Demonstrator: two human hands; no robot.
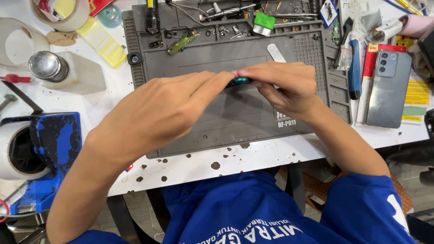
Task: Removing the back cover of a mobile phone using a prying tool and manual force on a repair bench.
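Your left hand (pixel 158 113) and right hand (pixel 282 88) meet fingertip to fingertip, both pinched on a small teal, flat-edged object (pixel 238 81) held just above the grey rubber work mat (pixel 226 122); a grey smartphone (pixel 389 88) lies at your right.

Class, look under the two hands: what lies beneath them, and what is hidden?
Under the left hand and right hand lies the grey work mat. Between the fingertips, only a teal edge of a small object shows; the hands cover the rest.
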